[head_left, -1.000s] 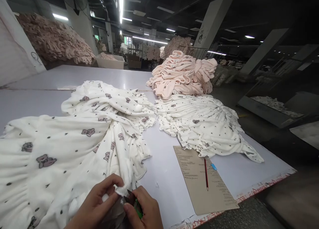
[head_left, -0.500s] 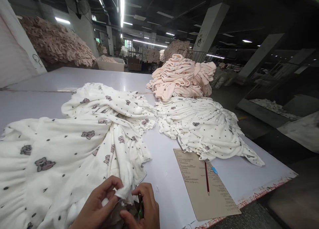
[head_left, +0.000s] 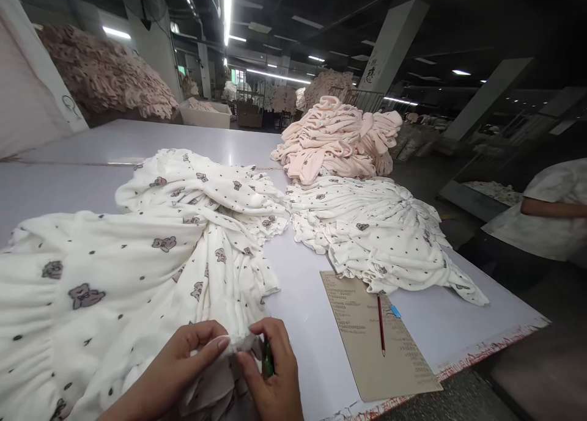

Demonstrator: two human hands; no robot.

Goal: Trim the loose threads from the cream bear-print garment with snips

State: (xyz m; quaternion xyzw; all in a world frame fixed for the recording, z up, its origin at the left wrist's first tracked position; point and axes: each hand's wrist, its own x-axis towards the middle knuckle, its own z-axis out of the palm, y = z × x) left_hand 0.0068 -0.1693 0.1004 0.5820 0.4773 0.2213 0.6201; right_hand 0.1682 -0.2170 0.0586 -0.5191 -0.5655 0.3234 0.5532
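Dark characters point(head_left: 369, 74) on the pillar point(head_left: 393, 42) and small lines point(head_left: 345, 308) on the cardboard point(head_left: 378, 363) (too blurred) cannot be read.

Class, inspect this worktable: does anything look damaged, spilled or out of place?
The table's lower-right edge looks worn: its red border is patchy and ragged. The white cloth at left lies rumpled; nothing looks spilled.

Cardboard sheet point(head_left: 367, 366): matt, smooth. Pencil point(head_left: 381, 326), on the sheet: painted wood. Bear-print garment point(head_left: 137, 253), left of the sheet: plush cloth, matt. Pink garment pile point(head_left: 332, 143), beyond the sheet: matt plush cloth. Tabletop point(head_left: 300, 289), under the sheet: smooth, faintly glossy.
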